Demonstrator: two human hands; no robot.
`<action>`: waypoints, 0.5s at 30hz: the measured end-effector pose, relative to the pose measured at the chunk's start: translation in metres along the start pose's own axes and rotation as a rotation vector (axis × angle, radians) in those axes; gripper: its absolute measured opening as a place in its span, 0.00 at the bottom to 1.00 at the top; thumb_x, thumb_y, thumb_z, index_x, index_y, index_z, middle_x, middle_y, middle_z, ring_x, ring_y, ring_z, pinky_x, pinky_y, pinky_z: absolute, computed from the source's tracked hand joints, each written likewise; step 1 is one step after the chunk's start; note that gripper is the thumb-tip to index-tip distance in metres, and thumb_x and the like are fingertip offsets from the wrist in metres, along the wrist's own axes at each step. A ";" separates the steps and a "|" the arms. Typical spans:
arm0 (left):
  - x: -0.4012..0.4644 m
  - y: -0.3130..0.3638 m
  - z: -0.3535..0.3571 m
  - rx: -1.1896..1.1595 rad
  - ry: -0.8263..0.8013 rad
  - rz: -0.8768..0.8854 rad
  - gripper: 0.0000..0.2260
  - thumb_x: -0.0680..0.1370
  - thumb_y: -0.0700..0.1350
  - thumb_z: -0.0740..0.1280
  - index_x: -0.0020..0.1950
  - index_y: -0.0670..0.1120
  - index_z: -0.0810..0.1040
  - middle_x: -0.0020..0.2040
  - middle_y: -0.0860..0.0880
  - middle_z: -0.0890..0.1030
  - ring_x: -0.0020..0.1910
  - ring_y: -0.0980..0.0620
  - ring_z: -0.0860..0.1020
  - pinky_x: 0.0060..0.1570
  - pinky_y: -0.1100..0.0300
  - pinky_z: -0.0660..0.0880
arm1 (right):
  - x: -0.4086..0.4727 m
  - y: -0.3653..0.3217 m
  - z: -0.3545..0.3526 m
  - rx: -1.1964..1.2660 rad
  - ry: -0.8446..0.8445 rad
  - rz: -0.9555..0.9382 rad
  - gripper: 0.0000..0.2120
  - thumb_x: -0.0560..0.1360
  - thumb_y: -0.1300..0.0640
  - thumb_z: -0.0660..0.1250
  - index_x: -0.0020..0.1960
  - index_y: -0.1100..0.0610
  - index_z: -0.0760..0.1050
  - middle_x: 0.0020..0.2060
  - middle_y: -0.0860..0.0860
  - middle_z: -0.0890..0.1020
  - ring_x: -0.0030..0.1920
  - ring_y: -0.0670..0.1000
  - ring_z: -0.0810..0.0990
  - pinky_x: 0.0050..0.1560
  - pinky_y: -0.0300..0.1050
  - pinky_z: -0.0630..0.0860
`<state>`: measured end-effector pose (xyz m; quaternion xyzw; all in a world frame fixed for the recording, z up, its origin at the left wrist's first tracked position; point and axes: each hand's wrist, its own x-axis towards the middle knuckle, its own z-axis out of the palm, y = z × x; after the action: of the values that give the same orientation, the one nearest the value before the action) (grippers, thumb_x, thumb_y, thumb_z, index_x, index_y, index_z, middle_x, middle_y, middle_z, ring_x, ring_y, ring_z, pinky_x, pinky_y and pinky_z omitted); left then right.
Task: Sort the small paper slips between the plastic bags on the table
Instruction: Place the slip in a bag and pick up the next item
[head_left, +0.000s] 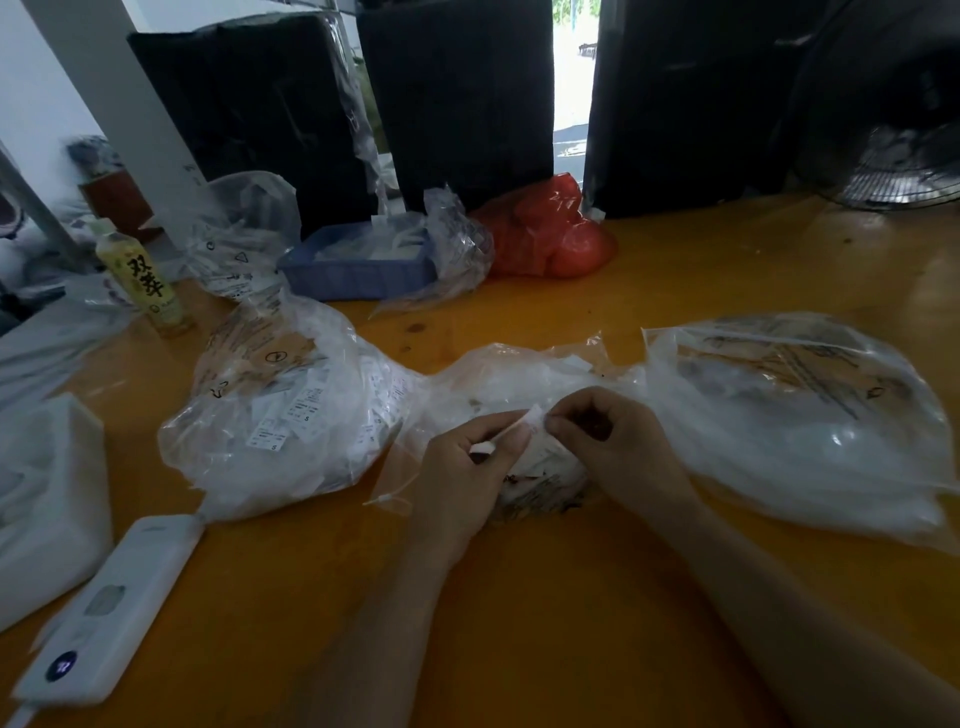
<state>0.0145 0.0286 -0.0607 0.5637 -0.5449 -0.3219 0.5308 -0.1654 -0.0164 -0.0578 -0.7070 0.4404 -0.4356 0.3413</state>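
Three clear plastic bags lie in a row on the orange table (571, 597). The left bag (280, 415) is stuffed with small white printed paper slips. A middle bag (519, 379) lies open in front of me, and the right bag (800, 415) is puffed up with white contents. My left hand (462, 478) and my right hand (618, 441) meet over the middle bag. Both pinch one small white paper slip (532, 418) between their fingertips. More slips lie under my hands, partly hidden.
A white power bank (104, 608) and a white box (47, 499) sit at the left. Behind stand a tea bottle (143, 280), a blue tray (358, 270) with slips, more clear bags, a red bag (550, 234), black wrapped boxes and a fan (904, 171).
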 end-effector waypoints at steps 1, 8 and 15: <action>0.001 0.001 -0.001 0.113 0.023 0.086 0.07 0.79 0.54 0.75 0.52 0.69 0.84 0.51 0.67 0.85 0.52 0.65 0.83 0.47 0.71 0.78 | 0.001 -0.001 -0.002 0.013 0.007 0.002 0.02 0.79 0.53 0.72 0.48 0.46 0.80 0.40 0.40 0.82 0.40 0.43 0.80 0.39 0.35 0.76; 0.021 0.017 -0.071 0.582 0.790 0.530 0.10 0.81 0.35 0.69 0.62 0.41 0.83 0.62 0.40 0.81 0.57 0.62 0.73 0.52 0.75 0.73 | 0.012 -0.001 -0.050 -0.584 0.479 -0.068 0.06 0.82 0.58 0.65 0.57 0.55 0.79 0.48 0.51 0.82 0.47 0.50 0.78 0.49 0.47 0.75; 0.028 -0.007 -0.125 0.870 0.651 -0.038 0.10 0.81 0.35 0.68 0.60 0.38 0.86 0.54 0.34 0.86 0.56 0.32 0.82 0.57 0.41 0.78 | 0.009 0.027 -0.095 -1.126 0.016 0.531 0.14 0.82 0.59 0.59 0.64 0.56 0.77 0.66 0.61 0.74 0.66 0.63 0.72 0.61 0.56 0.74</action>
<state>0.1391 0.0314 -0.0323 0.8116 -0.4249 0.1148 0.3840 -0.2588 -0.0438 -0.0416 -0.6414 0.7660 -0.0420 0.0096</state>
